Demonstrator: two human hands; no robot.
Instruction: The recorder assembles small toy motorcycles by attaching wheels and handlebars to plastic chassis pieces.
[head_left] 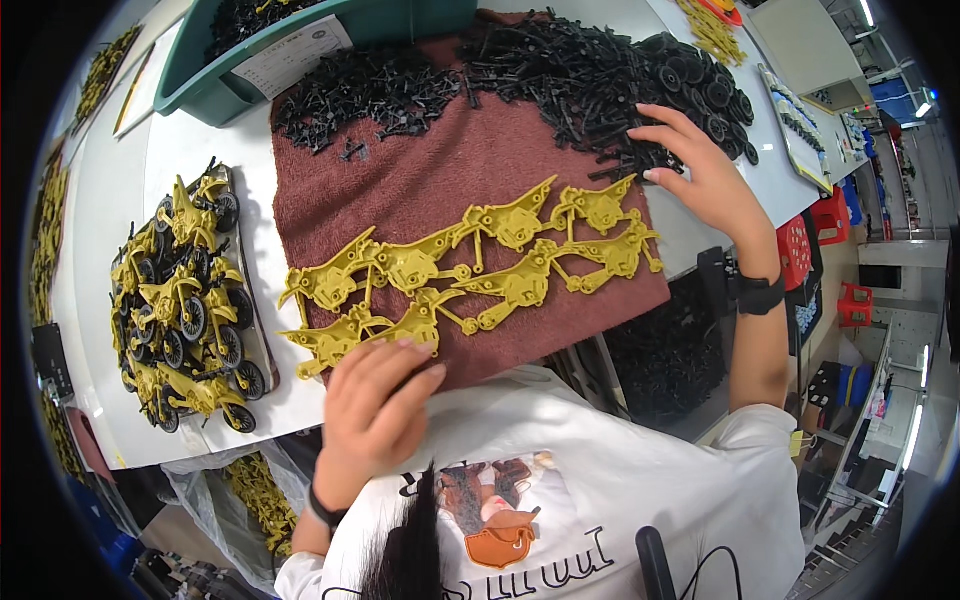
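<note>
Two rows of yellow plastic toy motorbike body shells (515,225) lie on a reddish-brown cloth (500,345) in front of me. At the cloth's near left edge, my left hand (378,405) rests with curved fingers against a shell (415,325) in the near row. Its thumb stands slightly apart, and I see nothing between thumb and fingers. My right hand (700,165) is over the right end of a heap of thin black plastic parts (560,85), fingers spread and holding nothing visible. Beside that hand are several black toy wheels (700,85).
On the left, yellow toy motorbikes with black wheels (185,300) stand packed on a tray. A green bin (200,90) sits at the back left, near small black pieces (370,95). Below the right table edge is a container of black parts (665,350). Red stools (855,303) stand farther right.
</note>
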